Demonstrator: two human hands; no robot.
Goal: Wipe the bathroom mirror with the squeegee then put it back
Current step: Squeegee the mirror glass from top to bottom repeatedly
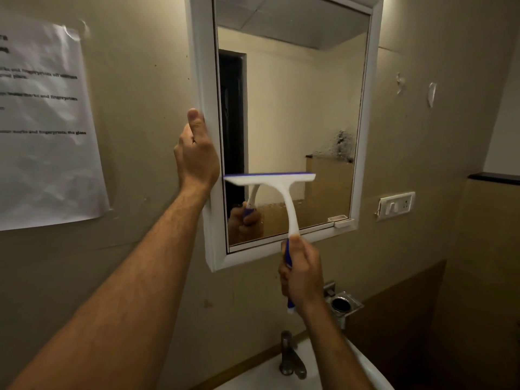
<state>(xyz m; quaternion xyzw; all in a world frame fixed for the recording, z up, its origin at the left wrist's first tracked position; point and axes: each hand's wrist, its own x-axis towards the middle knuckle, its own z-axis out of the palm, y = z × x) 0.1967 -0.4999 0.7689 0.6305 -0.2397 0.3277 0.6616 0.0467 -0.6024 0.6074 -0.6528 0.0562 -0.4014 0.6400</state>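
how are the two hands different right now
The left hand grips the mirror frame at its left edge, thumb up; the right hand is wrapped around the squeegee handle. The left sits higher, the right lower, below the mirror. Both are bare.

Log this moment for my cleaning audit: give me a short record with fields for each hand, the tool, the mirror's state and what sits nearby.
left hand: left hand grips the left side of the mirror frame
right hand: right hand closed on the squeegee handle
tool: squeegee, white with blue blade, blade level against the lower left of the glass
mirror: smudged patch near the right edge, droplets low on the glass
nearby: paper notice on the left wall, switch plate, tap, metal holder
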